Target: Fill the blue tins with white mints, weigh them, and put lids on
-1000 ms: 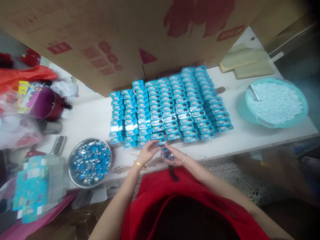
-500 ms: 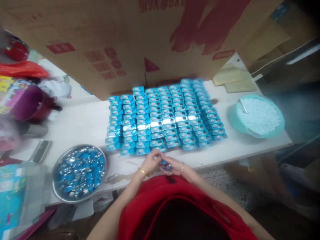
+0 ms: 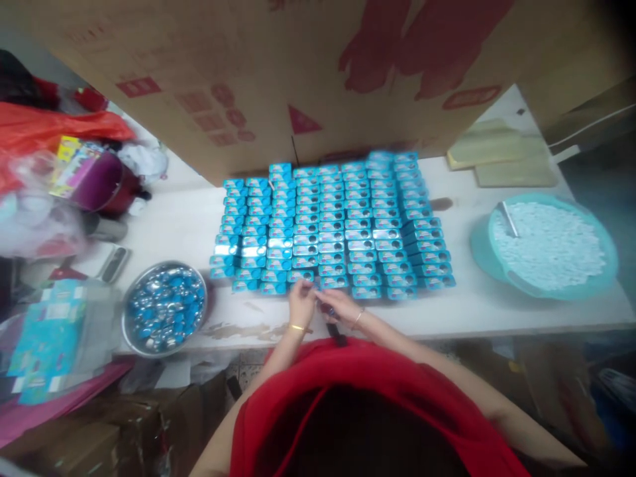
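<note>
Rows of small flat turquoise boxes [image 3: 332, 226] cover the middle of the table, many with a dark or blue round spot at one end. At their front edge, my left hand [image 3: 302, 303] pinches with its fingertips at a box; what lies between them is too blurred to tell. Beside it, my right hand [image 3: 342, 307] curls around small shiny blue-and-silver pieces [image 3: 328, 311], its fingertips close to the left ones. To the left, a round metal bowl [image 3: 125, 311] holds many small blue-and-silver round pieces [image 3: 169, 306].
A turquoise plastic basin [image 3: 484, 248] full of small white pieces [image 3: 556, 245], with a metal scoop [image 3: 509, 220] in it, stands at right. Behind the boxes rises a large cardboard carton [image 3: 268, 79]. Yellowish pads [image 3: 501, 159], flattened turquoise packaging [image 3: 52, 331] and a purple container [image 3: 97, 179] lie around.
The view has shifted, with the basin now further right. My hands have moved up to the front row of boxes, the left fingertips reaching it; the right hand still holds the shiny pieces.
</note>
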`<state>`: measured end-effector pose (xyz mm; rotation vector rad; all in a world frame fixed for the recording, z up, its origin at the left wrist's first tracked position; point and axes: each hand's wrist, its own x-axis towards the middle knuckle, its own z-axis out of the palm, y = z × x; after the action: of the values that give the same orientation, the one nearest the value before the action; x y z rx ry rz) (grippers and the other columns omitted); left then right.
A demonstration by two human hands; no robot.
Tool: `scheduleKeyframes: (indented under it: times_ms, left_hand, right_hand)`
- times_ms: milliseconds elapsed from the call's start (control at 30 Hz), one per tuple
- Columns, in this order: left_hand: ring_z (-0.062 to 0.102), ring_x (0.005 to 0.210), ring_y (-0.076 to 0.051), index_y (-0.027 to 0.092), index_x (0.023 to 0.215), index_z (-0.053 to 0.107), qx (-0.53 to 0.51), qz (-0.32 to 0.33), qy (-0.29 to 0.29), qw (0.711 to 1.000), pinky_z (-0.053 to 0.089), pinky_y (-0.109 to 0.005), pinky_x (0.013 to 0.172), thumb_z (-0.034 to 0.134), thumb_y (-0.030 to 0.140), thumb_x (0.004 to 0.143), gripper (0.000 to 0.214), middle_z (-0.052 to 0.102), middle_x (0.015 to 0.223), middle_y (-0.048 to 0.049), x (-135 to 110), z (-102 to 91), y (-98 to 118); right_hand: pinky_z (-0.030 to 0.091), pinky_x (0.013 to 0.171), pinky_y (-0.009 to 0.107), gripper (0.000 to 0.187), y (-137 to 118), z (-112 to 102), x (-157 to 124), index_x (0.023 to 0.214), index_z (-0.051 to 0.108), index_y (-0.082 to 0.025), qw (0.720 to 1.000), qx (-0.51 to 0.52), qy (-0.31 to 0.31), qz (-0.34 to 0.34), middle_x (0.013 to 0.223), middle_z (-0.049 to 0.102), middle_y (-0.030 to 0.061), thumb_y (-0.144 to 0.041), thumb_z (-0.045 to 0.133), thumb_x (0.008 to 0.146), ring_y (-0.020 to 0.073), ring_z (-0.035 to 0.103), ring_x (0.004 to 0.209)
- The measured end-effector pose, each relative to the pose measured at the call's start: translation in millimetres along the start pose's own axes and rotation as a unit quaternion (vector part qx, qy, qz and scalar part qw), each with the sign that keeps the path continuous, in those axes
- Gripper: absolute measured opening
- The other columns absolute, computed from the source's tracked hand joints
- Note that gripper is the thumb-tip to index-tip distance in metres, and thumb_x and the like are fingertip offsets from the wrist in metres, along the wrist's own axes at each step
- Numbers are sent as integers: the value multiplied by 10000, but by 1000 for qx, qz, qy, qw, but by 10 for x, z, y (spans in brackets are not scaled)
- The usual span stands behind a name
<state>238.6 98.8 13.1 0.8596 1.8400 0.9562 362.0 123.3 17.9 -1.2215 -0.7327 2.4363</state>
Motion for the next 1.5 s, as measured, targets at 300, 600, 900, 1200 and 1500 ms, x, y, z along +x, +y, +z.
scheduleKeyframes:
  times_ms: [300,600,900,1200,1500]
  left_hand:
    - [602,719,-177,176,752,534,193,-54,2,980,456,-289,682,530,308,774,134,600,701,-32,181,-79,-82]
    - [626,860,-324,180,574,582,419,-129,-86,895,428,-352,716,678,386,683,252,654,747,-147,428,-126,118]
    - [617,777,-223,174,841,654,327,-38,-107,938,449,-320,715,548,414,810,265,657,798,-97,318,-173,164]
    - [570,730,-141,160,826,629,9,-18,-159,987,469,-270,717,614,298,708,182,631,774,-20,171,-44,170]
    - [586,744,-180,187,768,559,268,-53,-20,962,436,-287,711,562,247,759,60,617,727,-37,535,-124,154]
  right_hand:
    - [248,286,174,253,-49,-265,8,676,494,-191,989,-135,52,33,433,476,-82,-396,603,776,61,422,296]
    - [253,277,186,279,-78,-403,12,632,499,-197,982,-168,68,57,379,445,-84,-397,633,772,78,427,283]
    - [271,279,192,205,-223,-293,163,663,505,-202,980,-174,55,75,340,418,-87,-319,563,821,92,424,273]
    - [253,290,174,271,-218,-281,128,816,570,-177,993,-71,39,87,476,459,-79,-443,610,784,62,446,317]
    - [250,310,178,329,-315,-300,63,771,626,-147,994,70,-11,83,503,492,-46,-474,634,737,70,457,364]
